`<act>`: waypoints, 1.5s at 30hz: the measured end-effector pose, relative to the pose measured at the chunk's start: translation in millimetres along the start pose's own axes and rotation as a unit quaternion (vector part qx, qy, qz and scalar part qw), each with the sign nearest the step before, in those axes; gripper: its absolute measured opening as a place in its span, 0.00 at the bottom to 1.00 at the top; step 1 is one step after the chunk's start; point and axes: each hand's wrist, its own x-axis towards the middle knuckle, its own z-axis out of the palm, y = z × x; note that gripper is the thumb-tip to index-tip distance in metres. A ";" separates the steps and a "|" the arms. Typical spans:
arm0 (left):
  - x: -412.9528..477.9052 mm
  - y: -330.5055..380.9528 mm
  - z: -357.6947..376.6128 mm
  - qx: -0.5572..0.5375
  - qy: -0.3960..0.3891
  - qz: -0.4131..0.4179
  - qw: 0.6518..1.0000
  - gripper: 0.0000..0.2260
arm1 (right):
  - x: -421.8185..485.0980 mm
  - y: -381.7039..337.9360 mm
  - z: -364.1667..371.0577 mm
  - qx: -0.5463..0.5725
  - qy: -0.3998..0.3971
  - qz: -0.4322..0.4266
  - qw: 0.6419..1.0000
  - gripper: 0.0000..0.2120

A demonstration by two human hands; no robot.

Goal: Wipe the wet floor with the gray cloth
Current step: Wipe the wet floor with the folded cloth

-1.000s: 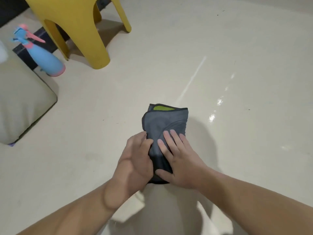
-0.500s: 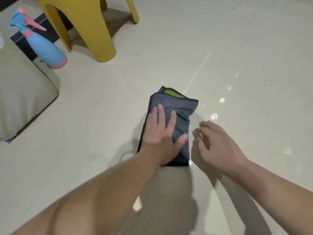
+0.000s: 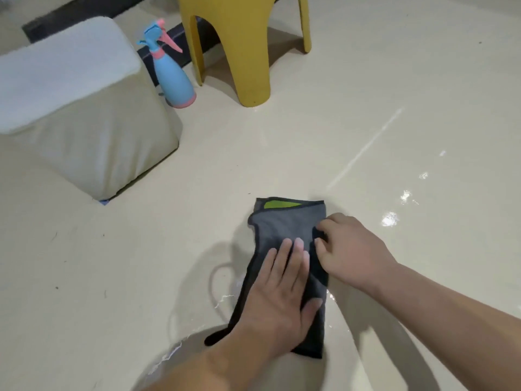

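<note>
Gray cloth is folded into a long pad, flat on the floor, long axis running away from the person, with a green patch showing at its far end. Left hand lies flat on the near half of the cloth, fingers straight and close together, palm pressing down. Right hand sits at the cloth's right edge with fingers curled onto it; it looks like a pinch on the fold, but the thumb is hidden. Water film shows just left of the cloth, and wet glints lie right of it, so my read is that wiping is mid-way. For the stroke: load through the flat palm, use the pinching hand only to stop the fold opening, and sweep sideways in overlapping passes towards each wet patch. Lift the near corner if it drags. Beyond the cloth stands a yellow stool. Beyond and left of the cloth are a blue spray bottle and a beige cushion block, both well apart from it.
</note>
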 end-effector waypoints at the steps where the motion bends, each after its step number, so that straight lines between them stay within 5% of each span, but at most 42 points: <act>1: 1.0 -8.0 -2.7 -0.003 0.002 0.027 1.000 0.34 | 2.9 -5.0 -0.2 -0.010 -0.008 0.007 1.000 0.11; 4: 13.9 -52.8 -4.5 -0.011 0.005 0.007 1.000 0.35 | 8.8 -21.4 -3.3 0.003 -0.021 0.007 1.000 0.14; 10: 32.7 -146.9 -11.9 -0.051 -0.030 -0.307 0.950 0.38 | 14.7 -44.7 -18.6 0.034 -0.075 0.000 0.997 0.24; 15: -11.7 -98.8 -2.7 -0.040 0.013 -0.377 0.925 0.37 | 16.0 -45.7 -12.4 0.010 -0.089 0.000 0.996 0.19; 23: -4.7 5.7 7.4 -0.053 0.005 -0.233 0.971 0.37 | -7.2 -0.1 -7.6 -0.062 0.017 -0.014 0.998 0.12; 32: 99.0 140.6 -4.9 -0.060 -0.022 0.023 0.998 0.37 | -88.9 142.8 -43.3 -0.035 0.055 0.193 0.979 0.09; 39: 113.9 269.6 3.1 -0.071 -0.037 0.199 0.977 0.35 | -198.7 228.7 -59.5 0.009 0.049 0.403 0.914 0.08; 45: 64.9 338.3 18.5 -0.063 -0.062 0.327 0.941 0.34 | -280.3 253.5 -46.0 0.038 0.034 0.472 0.880 0.09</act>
